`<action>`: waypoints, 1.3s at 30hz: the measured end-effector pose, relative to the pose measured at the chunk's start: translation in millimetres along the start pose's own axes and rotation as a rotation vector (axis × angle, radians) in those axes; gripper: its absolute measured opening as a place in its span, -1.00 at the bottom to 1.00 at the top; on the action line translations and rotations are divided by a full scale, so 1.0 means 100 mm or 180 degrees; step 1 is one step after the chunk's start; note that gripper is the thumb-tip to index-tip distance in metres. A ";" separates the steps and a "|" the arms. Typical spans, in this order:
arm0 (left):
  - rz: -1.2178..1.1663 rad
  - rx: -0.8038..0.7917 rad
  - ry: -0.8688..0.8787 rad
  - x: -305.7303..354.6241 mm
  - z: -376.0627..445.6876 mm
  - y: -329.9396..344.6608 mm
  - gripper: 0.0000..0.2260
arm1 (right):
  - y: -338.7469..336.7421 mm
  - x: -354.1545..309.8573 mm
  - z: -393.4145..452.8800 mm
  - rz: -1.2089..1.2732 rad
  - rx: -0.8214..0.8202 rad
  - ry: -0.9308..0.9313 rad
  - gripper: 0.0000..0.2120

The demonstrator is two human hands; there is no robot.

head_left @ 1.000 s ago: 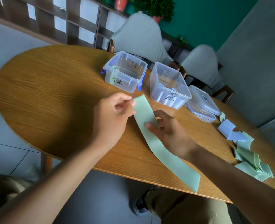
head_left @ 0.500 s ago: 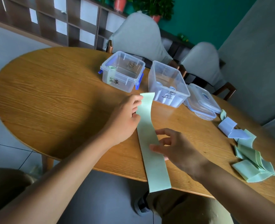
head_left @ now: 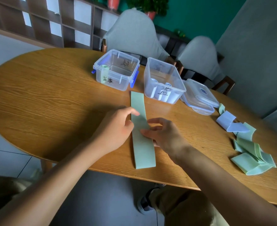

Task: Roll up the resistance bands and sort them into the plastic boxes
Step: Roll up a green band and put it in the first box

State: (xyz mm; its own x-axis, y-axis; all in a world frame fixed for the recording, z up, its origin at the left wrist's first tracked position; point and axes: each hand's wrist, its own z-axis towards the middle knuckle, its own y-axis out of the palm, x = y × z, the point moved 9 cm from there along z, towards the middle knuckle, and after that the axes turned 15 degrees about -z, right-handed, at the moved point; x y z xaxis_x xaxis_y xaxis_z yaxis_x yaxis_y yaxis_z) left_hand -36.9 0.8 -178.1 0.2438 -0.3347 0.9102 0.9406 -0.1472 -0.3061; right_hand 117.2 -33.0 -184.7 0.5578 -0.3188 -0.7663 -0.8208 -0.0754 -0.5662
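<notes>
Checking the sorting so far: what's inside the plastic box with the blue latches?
The box with blue latches holds one rolled green band against its left wall; otherwise its floor shows bare.

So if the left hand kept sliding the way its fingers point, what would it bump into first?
The left hand points right, across the green band. Already touching that, it would probably meet the right hand next, though depth is unclear.

A home dining room: oval wooden table [head_left: 53,88], padded chairs [head_left: 132,33] (two), cubby shelf [head_left: 41,22], potted plants [head_left: 148,4].
</notes>
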 end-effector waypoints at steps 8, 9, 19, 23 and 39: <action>0.0293 -0.0172 0.0203 0.02 -0.24 0.01 -0.79 | -0.11 0.00 -0.14 -0.0838 0.0729 -0.0567 -0.59; 0.0322 -0.0194 0.0211 0.02 -0.28 0.01 -0.79 | -0.11 0.00 -0.19 -0.0985 0.0758 -0.0652 -0.57; 0.0118 -0.0332 0.0302 0.20 -0.68 -0.02 -0.93 | -0.06 0.06 -0.62 -0.1890 0.0958 -0.1351 -0.58; 0.0147 -0.0485 0.0472 0.27 -0.83 0.05 -0.90 | -0.11 0.05 -0.87 -0.1701 0.1210 -0.1880 -0.78; 0.0566 -0.0546 0.0860 0.37 -0.90 0.16 -0.81 | -0.01 0.15 -0.98 -0.2315 0.0889 -0.2510 -0.96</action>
State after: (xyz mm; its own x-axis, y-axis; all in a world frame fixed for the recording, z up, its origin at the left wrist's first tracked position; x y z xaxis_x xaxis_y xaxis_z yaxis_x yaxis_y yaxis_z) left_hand -34.0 -98.0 -175.0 0.3070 -0.5996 0.7391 0.8301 -0.2110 -0.5161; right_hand 114.4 -130.3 -165.6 0.8988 0.4134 -0.1455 -0.2645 0.2470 -0.9322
